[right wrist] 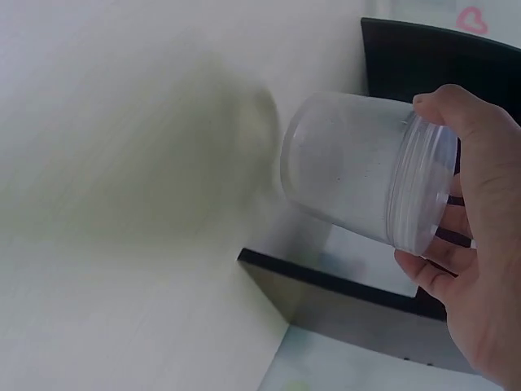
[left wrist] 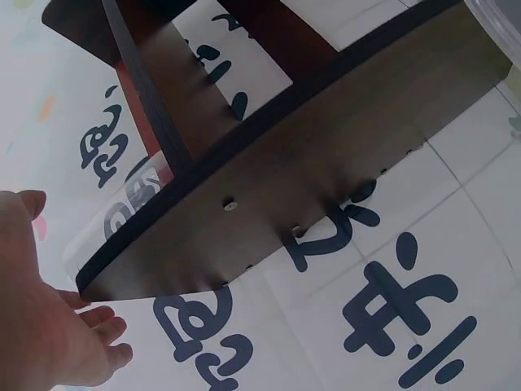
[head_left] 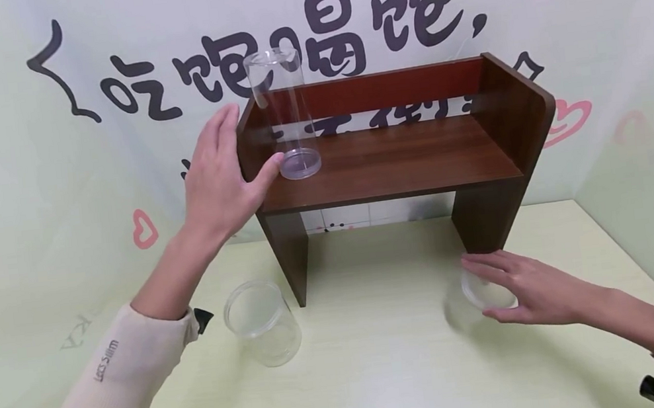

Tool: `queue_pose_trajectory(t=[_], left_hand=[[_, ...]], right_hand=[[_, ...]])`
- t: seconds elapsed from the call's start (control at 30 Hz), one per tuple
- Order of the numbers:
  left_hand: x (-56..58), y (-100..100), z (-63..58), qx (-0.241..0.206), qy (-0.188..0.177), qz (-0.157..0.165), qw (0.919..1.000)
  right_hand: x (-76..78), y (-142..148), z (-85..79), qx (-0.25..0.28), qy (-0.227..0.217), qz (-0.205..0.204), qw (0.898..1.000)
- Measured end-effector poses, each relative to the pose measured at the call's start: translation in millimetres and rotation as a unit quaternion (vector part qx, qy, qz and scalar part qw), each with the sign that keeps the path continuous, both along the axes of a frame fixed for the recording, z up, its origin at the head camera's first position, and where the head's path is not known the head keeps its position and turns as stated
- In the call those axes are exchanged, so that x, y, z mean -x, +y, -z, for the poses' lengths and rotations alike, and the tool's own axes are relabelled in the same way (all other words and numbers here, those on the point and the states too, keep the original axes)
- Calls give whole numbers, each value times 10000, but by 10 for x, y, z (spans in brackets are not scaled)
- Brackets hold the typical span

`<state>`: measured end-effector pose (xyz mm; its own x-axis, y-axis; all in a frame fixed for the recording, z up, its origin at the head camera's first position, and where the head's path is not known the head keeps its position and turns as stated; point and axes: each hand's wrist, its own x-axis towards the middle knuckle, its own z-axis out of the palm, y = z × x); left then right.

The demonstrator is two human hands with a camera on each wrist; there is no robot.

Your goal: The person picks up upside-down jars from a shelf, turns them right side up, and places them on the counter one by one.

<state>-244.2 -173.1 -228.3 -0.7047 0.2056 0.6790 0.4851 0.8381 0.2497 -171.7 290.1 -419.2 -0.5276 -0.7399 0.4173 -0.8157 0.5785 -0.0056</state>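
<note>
A tall clear cylindrical jar [head_left: 289, 118] stands upright at the left end of the brown wooden shelf [head_left: 394, 160]. My left hand [head_left: 221, 175] is beside it with fingers extended and thumb spread toward its base; whether the thumb touches the jar is unclear. The left wrist view shows those fingers past the edge of the shelf's side panel [left wrist: 269, 171]. Below the shelf's right side, my right hand [head_left: 536, 288] grips a shorter clear jar [right wrist: 350, 163] around its lidded end, thumb on one side and fingers on the other. I cannot tell whether that jar touches the table.
Another clear jar [head_left: 264, 323] stands on the pale table [head_left: 380, 364], just left of the shelf's left leg. The shelf has raised side panels and a red-brown back rail [head_left: 393, 89]. A printed backdrop [head_left: 136, 157] hangs close behind it.
</note>
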Motion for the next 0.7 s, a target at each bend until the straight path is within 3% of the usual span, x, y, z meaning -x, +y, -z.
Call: queue_pose_trajectory(t=[0.37,0.7], left_hand=[[127,-30,-67,776,-282,-264,9962],[157,-28,-176,1189,-915,-429,9878]], right_hand=[[-22,200,115,-402,-95,232,9989],[-68,323,195,-606,-358,586,9958]])
